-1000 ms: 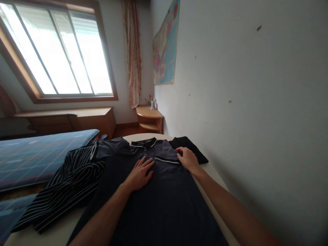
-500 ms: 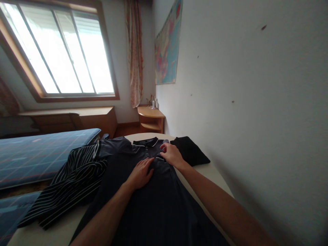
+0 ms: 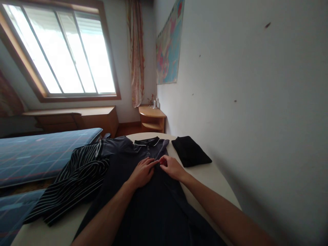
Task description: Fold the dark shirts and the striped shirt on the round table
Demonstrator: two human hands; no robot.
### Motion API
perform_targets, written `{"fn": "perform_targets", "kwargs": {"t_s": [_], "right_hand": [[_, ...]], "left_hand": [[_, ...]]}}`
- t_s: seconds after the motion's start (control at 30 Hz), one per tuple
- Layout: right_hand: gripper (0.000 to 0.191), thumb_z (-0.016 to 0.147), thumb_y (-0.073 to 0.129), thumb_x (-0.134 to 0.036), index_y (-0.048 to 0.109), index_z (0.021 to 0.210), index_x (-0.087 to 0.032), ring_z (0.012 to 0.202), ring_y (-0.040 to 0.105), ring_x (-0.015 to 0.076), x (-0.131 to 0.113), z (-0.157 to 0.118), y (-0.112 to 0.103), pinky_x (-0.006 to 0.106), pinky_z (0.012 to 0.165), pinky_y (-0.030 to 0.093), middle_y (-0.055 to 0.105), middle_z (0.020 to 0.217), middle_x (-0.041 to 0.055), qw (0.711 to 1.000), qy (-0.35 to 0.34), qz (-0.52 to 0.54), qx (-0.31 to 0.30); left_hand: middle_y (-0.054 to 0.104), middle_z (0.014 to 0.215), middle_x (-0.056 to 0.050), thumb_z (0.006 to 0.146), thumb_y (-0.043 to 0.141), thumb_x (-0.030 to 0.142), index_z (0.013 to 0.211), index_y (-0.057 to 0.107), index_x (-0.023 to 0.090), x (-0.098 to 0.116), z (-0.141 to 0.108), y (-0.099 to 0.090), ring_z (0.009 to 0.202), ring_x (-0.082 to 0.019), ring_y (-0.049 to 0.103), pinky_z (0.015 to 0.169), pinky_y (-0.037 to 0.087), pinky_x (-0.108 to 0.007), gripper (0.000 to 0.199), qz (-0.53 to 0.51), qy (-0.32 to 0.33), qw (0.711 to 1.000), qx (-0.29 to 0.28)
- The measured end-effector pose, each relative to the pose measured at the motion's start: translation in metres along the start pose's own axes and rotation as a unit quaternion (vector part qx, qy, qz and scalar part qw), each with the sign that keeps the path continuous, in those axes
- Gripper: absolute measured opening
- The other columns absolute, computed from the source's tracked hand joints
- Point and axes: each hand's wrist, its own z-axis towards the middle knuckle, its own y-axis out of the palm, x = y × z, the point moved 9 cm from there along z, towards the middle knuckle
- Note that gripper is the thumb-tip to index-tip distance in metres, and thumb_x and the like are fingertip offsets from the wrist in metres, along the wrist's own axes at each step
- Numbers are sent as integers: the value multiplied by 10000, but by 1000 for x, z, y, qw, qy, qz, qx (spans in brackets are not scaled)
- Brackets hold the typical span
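Note:
A dark polo shirt [image 3: 143, 198] lies spread on the table, its white-trimmed collar [image 3: 147, 141] at the far end and buttons below it. My left hand [image 3: 143, 171] rests palm down on the shirt's chest, fingers stretched out. Close to those fingertips, my right hand [image 3: 170, 166] is closed in a pinch on the shirt's right side. The shirt's right sleeve is mostly hidden by that hand. Left of the shirt lies a black-and-white striped garment [image 3: 77, 181], touching the polo's left side.
A folded black cloth [image 3: 192, 152] sits on the cream table [image 3: 212, 182] near the wall. Blue checked mattresses [image 3: 46, 153] flank the table on the left. Behind stand a corner shelf [image 3: 152, 112] with small items and a long wooden desk [image 3: 99, 111] beneath the window.
My right hand has moved down and toward me from the shoulder area, bringing the shirt's right side inward. More tabletop shows beside the black cloth. My left hand stays nearly in place.

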Motion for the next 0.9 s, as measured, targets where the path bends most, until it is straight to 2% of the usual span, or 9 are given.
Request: {"fn": "perform_targets", "kwargs": {"t_s": [0.17,0.27,0.37,0.43,0.5,0.6,0.77,0.83,0.9], "right_hand": [[180,827,656,-310,702,926,-166,762,650,157,-2,-30,-7,249,688,453,727,860,52,996,-11,-59,-67],[267,824,657,-440,716,877,-185,726,641,161,-4,-52,-7,251,628,412,730,830,45,986,13,-102,-130],[372,756,690,-567,719,830,-203,694,622,169,-9,-73,-8,258,585,367,725,798,35,969,34,-155,-190],[361,727,712,-553,720,816,-203,681,605,164,-14,-85,-8,253,572,352,715,790,32,957,31,-176,-230],[286,733,710,-466,721,826,-195,661,581,146,-21,-96,-6,240,563,349,700,783,24,946,17,-174,-272],[287,746,692,-351,710,976,-180,644,556,118,-33,-107,-5,211,556,364,673,797,7,943,3,-117,-311],[698,757,741,-393,521,1387,-190,616,537,103,-53,-118,4,192,570,395,622,746,-36,930,-4,32,-367],[779,736,776,-425,496,1428,-202,662,560,106,-59,-123,13,189,606,413,651,814,-20,916,-13,64,-396],[777,711,800,-447,538,1404,-213,702,578,110,-59,-127,23,187,636,425,666,883,-3,905,-13,64,-421]], "left_hand": [[608,1342,-63,963,440,214,1316,628,248,4,2,-2,1281,-261,506,1122,387,-463,401,4,19,1000,13],[615,1328,-66,977,421,219,1310,630,232,2,4,-2,1256,-249,525,1110,400,-445,394,-6,19,1000,23],[615,1326,-74,988,410,240,1289,644,225,-2,5,0,1233,-241,546,1098,412,-434,381,-21,7,999,27],[618,1321,-83,989,408,247,1275,653,216,-3,6,1,1219,-241,558,1090,418,-428,378,-28,0,999,25],[624,1310,-86,987,407,250,1260,663,212,-2,8,0,1207,-240,568,1084,423,-422,376,-34,-3,999,23],[630,1296,-94,987,397,263,1238,676,199,-1,13,-4,1185,-240,588,1069,438,-402,381,-47,-12,999,18],[623,1303,-132,983,387,277,1231,673,139,-13,21,-6,1177,-258,598,1075,436,-412,403,-46,-43,998,7],[618,1317,-136,976,402,279,1245,663,133,-17,20,-3,1213,-268,576,1091,420,-425,402,-37,-46,998,-7],[598,1353,-135,967,430,290,1284,637,134,-19,16,0,1266,-272,537,1114,397,-428,409,-28,-42,999,-20]]}}
